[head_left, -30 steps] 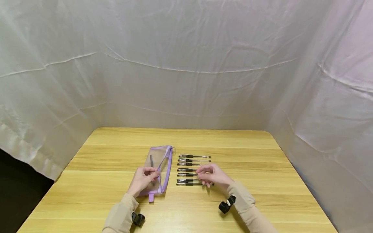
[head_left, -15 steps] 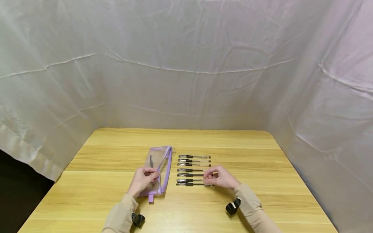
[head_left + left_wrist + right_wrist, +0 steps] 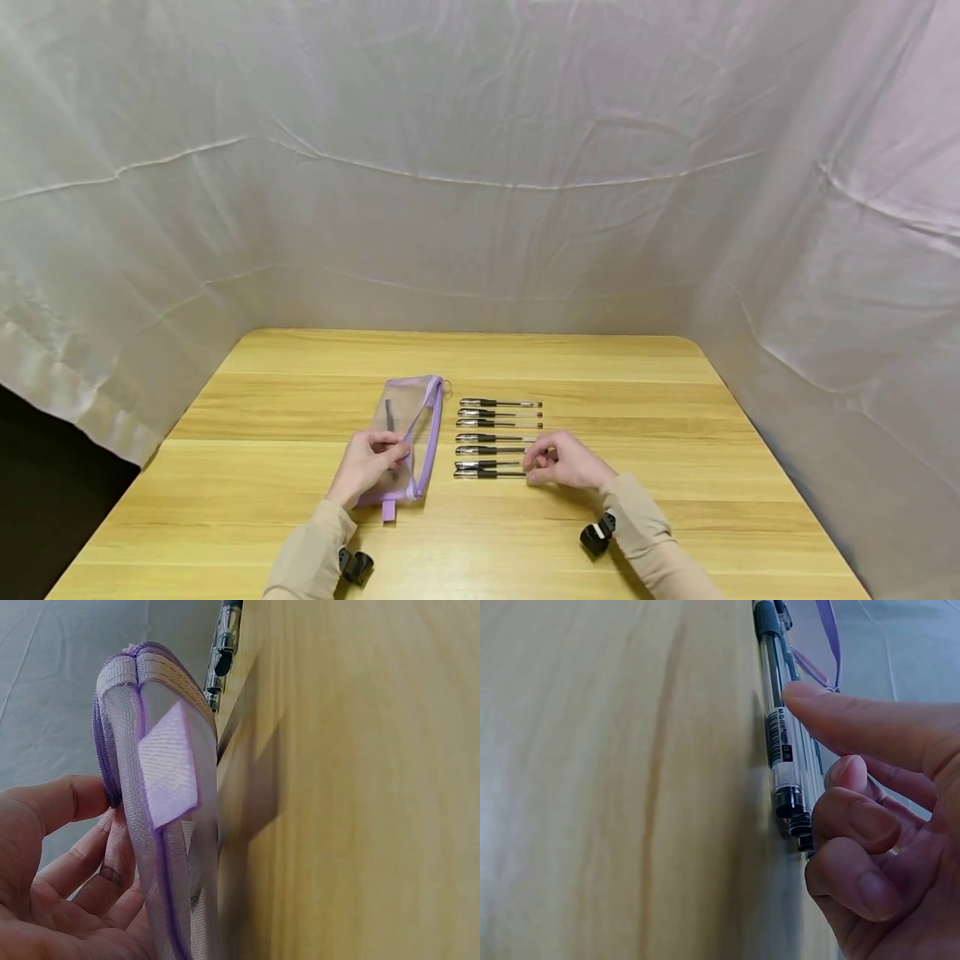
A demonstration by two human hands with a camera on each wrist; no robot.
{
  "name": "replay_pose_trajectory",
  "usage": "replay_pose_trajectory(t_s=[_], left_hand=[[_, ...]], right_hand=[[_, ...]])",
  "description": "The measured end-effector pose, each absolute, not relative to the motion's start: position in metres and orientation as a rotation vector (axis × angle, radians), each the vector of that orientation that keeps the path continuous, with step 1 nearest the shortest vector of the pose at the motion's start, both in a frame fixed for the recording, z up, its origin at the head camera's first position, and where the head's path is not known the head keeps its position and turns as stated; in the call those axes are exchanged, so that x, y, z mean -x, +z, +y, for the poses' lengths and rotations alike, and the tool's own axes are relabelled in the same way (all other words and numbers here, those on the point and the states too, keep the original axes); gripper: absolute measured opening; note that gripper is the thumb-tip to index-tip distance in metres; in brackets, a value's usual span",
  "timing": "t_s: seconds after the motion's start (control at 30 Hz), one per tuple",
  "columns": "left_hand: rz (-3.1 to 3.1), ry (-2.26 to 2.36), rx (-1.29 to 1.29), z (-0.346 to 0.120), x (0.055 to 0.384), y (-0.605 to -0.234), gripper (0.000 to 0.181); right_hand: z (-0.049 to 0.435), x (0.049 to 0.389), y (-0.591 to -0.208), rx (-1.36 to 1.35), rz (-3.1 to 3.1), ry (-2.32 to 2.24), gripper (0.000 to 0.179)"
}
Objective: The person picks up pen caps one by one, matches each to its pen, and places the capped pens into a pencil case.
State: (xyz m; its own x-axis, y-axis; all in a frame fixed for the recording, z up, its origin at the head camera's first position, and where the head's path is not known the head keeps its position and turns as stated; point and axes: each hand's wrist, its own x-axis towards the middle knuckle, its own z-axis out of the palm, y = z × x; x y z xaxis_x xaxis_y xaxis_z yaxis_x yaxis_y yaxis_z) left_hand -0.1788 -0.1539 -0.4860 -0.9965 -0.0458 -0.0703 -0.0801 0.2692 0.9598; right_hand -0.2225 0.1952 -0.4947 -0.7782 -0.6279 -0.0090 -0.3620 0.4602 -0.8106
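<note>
My left hand pinches the zippered edge of a see-through mesh pencil pouch with purple trim, whose mouth faces the pens. Through the mesh, one dark pen shows inside. In the left wrist view the thumb and fingers hold the purple zipper edge beside a purple fabric tab. To the right of the pouch lie several black gel pens in a column, caps toward it. At the near end, my right hand has thumb and forefinger around the clear barrel of the nearest pen; the forefinger's contact is hidden.
The wooden table has a rounded far edge. A pale hanging cloth encloses the back and sides. A small ring hangs at the pouch's far corner. Black wrist cameras sit on both sleeves.
My right hand has moved right along the pens toward the near ones' ends, and its thumb and forefinger have come down around the nearest pen. The left hand and pouch stay put.
</note>
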Motion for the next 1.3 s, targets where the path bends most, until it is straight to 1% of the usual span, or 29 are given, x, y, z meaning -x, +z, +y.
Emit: replay_pose_trajectory(t_s=[0.53, 0.83, 1.3], left_hand=[[2.459, 1.895, 0.137, -0.1536, 0.1794, -0.4859, 0.022], [2.472, 1.877, 0.137, -0.1541, 0.1793, -0.4874, 0.022], [2.488, 1.864, 0.145, -0.1546, 0.1808, -0.4895, 0.022]], right_hand=[[0.1901, 0.2246, -0.4966, 0.801, 2.481, -1.121, 0.009], [0.1875, 0.2228, -0.4948, 0.792, 2.513, -1.07, 0.01], [0.1866, 0.2232, -0.497, 0.893, 2.604, -0.996, 0.006]])
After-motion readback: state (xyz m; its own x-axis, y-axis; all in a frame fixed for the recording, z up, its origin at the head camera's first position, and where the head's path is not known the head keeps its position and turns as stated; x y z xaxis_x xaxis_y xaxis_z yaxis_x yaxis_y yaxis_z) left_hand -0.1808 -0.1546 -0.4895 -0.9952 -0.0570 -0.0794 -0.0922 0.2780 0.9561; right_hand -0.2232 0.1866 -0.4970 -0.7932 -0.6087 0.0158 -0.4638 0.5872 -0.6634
